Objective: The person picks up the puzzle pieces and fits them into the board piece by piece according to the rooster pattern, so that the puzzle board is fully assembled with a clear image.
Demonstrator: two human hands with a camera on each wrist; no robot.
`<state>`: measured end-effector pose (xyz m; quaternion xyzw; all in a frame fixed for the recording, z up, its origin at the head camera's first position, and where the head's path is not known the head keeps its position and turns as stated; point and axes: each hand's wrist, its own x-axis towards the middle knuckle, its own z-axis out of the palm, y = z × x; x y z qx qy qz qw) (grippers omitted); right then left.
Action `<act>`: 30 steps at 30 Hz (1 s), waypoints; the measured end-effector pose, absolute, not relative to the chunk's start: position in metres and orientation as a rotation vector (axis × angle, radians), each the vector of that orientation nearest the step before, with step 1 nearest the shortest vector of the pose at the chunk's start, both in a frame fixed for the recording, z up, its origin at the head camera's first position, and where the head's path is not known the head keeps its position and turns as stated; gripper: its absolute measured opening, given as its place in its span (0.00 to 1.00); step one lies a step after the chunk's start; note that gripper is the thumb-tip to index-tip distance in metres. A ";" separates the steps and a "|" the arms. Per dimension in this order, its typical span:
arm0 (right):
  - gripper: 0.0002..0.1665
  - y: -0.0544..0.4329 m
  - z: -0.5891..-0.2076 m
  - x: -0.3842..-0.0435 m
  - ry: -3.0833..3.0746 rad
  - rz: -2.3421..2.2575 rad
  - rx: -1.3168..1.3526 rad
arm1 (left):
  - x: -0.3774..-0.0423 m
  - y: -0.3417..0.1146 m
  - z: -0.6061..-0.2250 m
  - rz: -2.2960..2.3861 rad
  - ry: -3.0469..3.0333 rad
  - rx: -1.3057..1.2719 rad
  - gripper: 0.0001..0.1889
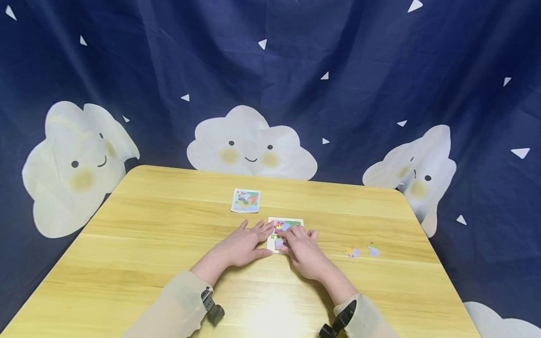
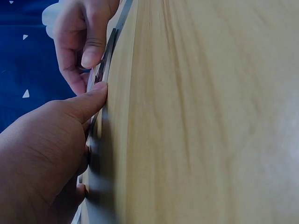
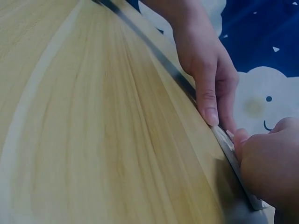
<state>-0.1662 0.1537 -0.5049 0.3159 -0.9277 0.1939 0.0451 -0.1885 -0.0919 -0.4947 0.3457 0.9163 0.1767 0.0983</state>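
A small jigsaw puzzle (image 1: 285, 221) in a white-edged tray lies on the table, with a colourful animal picture partly filled in. My left hand (image 1: 243, 246) rests along its left side, fingers stretched out and fingertips at the rim; the thumb (image 2: 99, 91) touches the near edge. My right hand (image 1: 304, 251) bends over the right part of the tray, thumb and forefinger around a lilac and pink puzzle piece (image 1: 279, 243) at the lower part of the picture. The right hand hides much of the tray, and both wrist views show the tray only edge-on.
Several loose puzzle pieces (image 1: 351, 252) lie to the right of the tray, with another green and lilac piece (image 1: 373, 249) beside them. A square picture card (image 1: 246, 201) of the animal lies behind the left hand. A dark blue curtain (image 1: 262, 75) hangs behind the wooden table (image 1: 169, 197).
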 end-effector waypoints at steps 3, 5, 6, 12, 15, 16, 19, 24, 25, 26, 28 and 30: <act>0.23 0.150 -0.507 -0.167 -2.817 0.593 0.965 | -0.188 -0.092 -0.496 0.534 2.713 1.027 0.39; 0.22 0.148 -0.508 -0.167 -2.807 0.595 0.968 | -0.189 -0.092 -0.496 0.541 2.714 1.032 0.39; 0.22 0.147 -0.508 -0.167 -2.806 0.595 0.969 | -0.189 -0.092 -0.497 0.544 2.715 1.034 0.39; 0.24 0.146 -0.511 -0.169 -2.812 0.576 0.971 | -0.189 -0.092 -0.498 0.548 2.722 1.030 0.39; 0.25 0.146 -0.512 -0.169 -2.798 0.591 0.980 | -0.188 -0.092 -0.498 0.540 2.723 1.027 0.39; 0.25 0.146 -0.512 -0.170 -2.789 0.596 0.985 | -0.187 -0.092 -0.498 0.531 2.728 1.031 0.39; 0.25 0.147 -0.512 -0.170 -2.766 0.598 0.997 | -0.186 -0.092 -0.498 0.486 2.752 1.055 0.38; 0.25 0.146 -0.513 -0.170 -2.746 0.610 1.003 | -0.180 -0.093 -0.496 0.422 2.810 1.116 0.35; 0.25 0.146 -0.513 -0.170 -2.744 0.616 0.999 | -0.178 -0.093 -0.495 0.418 2.816 1.126 0.33; 0.26 0.146 -0.513 -0.170 -2.745 0.620 0.995 | -0.177 -0.093 -0.495 0.419 2.819 1.132 0.32; 0.26 0.146 -0.513 -0.170 -2.747 0.621 0.983 | -0.174 -0.093 -0.494 0.431 2.821 1.139 0.30; 0.26 0.146 -0.513 -0.169 -2.750 0.622 0.969 | -0.173 -0.092 -0.493 0.445 2.821 1.139 0.29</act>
